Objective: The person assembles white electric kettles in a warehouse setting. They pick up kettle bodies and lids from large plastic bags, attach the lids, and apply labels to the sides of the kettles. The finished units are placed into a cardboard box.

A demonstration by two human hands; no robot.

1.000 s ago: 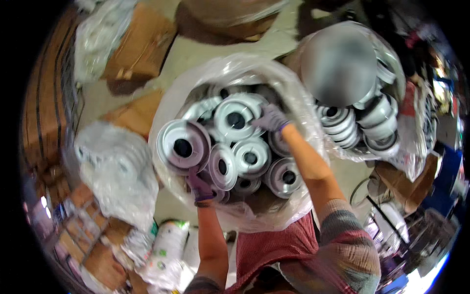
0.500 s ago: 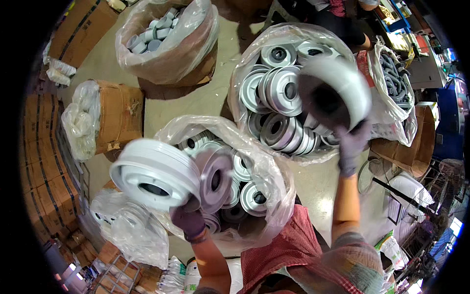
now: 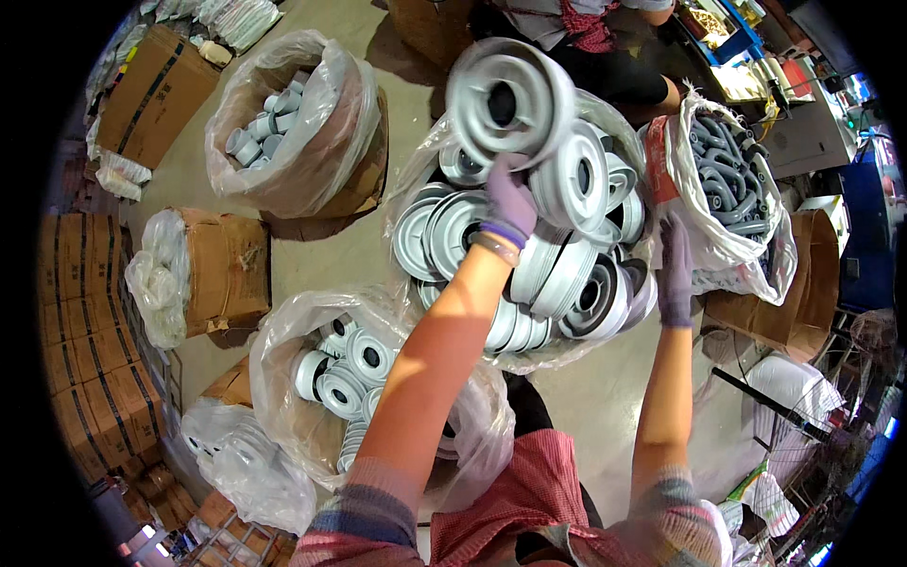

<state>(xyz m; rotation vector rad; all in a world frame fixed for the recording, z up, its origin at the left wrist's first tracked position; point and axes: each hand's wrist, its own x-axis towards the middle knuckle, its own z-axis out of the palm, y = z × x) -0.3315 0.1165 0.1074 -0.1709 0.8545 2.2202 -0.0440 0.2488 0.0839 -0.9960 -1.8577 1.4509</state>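
My left hand (image 3: 510, 203), in a purple glove, grips a grey round plastic disc (image 3: 510, 99) by its lower rim and holds it upright above the far bag of discs (image 3: 444, 170). That clear bag is heaped with several of the same grey discs. My right hand (image 3: 673, 269), also gloved, rests with fingers extended at the right edge of the same heap and holds nothing. Under my left forearm a nearer clear bag (image 3: 293, 331) holds more of these discs, smaller in view.
A bag of small grey fittings (image 3: 283, 132) sits at the upper left and a bag of grey pipe bends (image 3: 727, 180) at the right. Cardboard boxes (image 3: 227, 269) line the left side. Another person (image 3: 586, 38) sits beyond the far bag.
My left hand has carried its disc from over the near bag up to the far bag. My right hand has let go of the disc it held and dropped to the heap's right edge.
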